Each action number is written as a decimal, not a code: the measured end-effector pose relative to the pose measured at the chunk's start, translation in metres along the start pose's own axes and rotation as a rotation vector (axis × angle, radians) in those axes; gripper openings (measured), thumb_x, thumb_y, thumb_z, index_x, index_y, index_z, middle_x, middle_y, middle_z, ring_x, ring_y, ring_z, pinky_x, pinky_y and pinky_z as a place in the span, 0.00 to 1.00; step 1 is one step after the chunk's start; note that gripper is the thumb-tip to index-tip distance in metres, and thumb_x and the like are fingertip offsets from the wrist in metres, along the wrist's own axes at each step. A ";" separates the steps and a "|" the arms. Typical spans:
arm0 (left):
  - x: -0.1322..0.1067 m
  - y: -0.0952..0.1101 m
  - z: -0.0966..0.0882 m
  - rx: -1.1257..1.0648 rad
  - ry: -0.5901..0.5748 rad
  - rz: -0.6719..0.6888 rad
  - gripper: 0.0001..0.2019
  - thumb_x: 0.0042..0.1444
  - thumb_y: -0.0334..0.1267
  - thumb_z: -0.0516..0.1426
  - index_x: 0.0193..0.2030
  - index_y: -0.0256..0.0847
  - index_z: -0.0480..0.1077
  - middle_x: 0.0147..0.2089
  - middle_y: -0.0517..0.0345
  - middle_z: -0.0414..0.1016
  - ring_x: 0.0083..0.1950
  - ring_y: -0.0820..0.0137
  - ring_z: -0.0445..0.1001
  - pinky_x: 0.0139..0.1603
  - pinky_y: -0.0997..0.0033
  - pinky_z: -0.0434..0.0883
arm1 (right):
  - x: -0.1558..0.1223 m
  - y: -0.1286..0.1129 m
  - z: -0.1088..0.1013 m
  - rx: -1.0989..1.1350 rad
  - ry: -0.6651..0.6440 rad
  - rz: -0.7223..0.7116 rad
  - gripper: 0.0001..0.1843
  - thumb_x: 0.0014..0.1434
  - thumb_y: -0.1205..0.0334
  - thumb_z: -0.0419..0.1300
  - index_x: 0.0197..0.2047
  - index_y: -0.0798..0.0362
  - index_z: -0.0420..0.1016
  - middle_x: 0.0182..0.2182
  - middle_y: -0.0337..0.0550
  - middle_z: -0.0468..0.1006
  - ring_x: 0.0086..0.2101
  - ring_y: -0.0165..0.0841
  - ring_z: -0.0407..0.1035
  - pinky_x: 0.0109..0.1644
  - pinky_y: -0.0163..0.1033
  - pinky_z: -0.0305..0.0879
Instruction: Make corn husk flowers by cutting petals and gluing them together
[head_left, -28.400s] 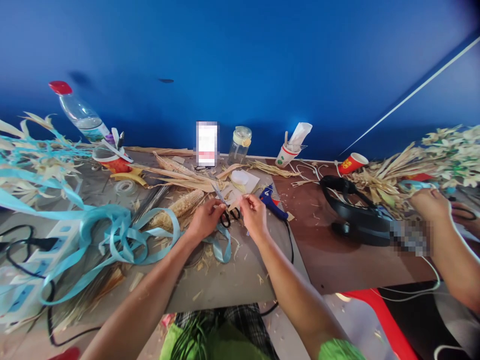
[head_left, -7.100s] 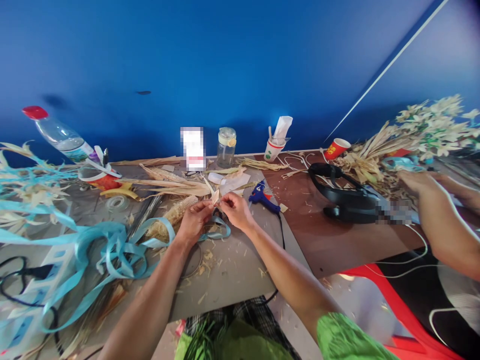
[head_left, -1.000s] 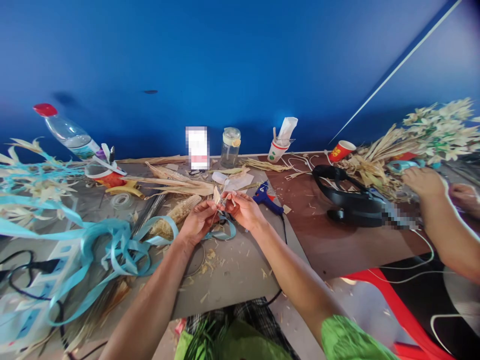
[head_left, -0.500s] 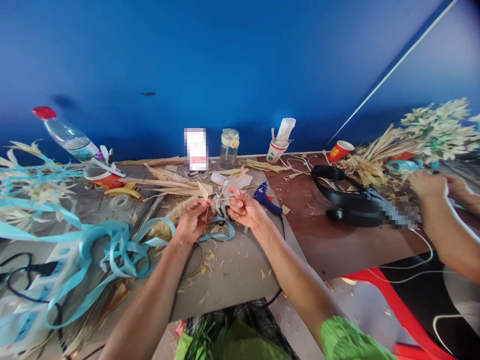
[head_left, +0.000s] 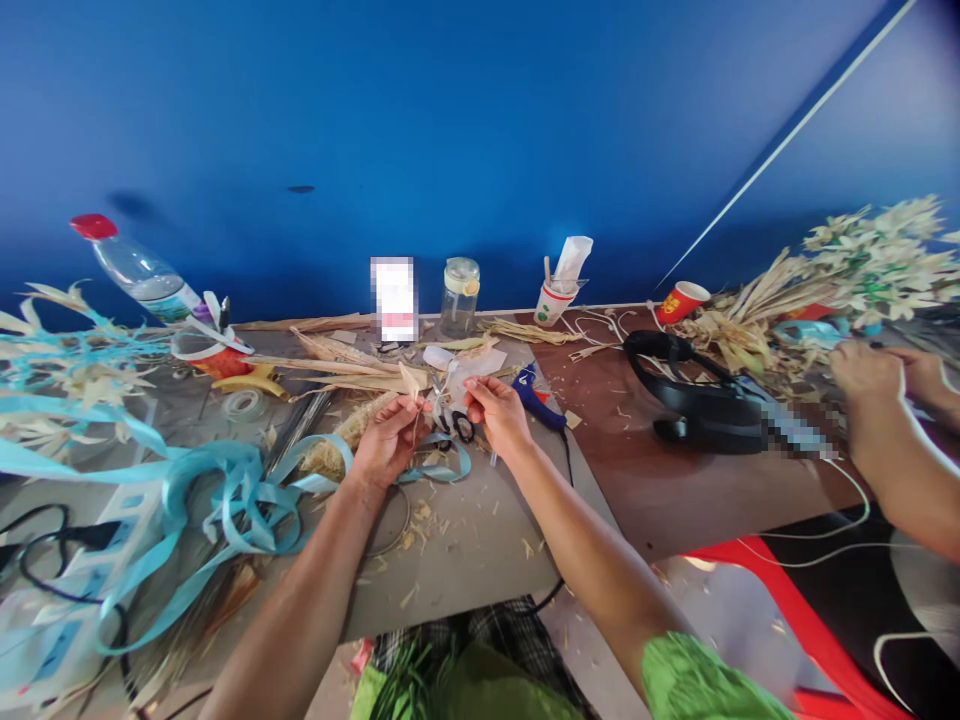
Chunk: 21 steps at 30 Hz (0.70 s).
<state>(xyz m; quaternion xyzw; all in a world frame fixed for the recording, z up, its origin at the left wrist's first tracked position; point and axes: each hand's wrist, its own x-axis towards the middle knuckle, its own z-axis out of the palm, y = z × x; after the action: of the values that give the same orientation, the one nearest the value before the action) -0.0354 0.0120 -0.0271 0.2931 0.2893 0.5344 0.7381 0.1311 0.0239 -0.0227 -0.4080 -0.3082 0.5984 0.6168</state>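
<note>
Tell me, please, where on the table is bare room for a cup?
Mainly brown tabletop between the blue glue gun and black device: few scraps. Smaller: grey mat between shavings and right forearm. Crowded: the left, with blue ribbon; the back, with husks.

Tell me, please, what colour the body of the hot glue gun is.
The hot glue gun has a dark blue body, clearest in the head view.

Husk piece (head_left: 409,382): dry plant leaf, papery and matt
Corn cob (head_left: 365,420): rough and bumpy all over
Ribbon (head_left: 175,490): smooth cloth, having a soft shine
Scissors (head_left: 452,420): blades of metal, handles of black plastic
Glue gun (head_left: 541,405): blue plastic, rather smooth
Bottle (head_left: 142,272): transparent plastic, glossy (the red cap (head_left: 94,226) looks also of plastic)
Red cup (head_left: 682,301): paper, smooth
Sleeve (head_left: 697,675): thin green cloth, wrinkled
</note>
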 end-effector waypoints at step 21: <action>0.001 -0.002 0.000 0.057 0.007 -0.006 0.08 0.45 0.35 0.65 0.25 0.36 0.71 0.32 0.58 0.77 0.17 0.86 0.54 0.24 0.77 0.60 | 0.002 -0.007 0.000 0.060 -0.013 -0.040 0.14 0.40 0.60 0.68 0.30 0.53 0.70 0.19 0.29 0.67 0.15 0.20 0.55 0.21 0.31 0.51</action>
<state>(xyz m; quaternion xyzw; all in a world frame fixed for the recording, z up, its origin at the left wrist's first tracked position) -0.0341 0.0127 -0.0288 0.3113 0.3078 0.5248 0.7300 0.1347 0.0258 -0.0170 -0.3791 -0.3023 0.5977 0.6385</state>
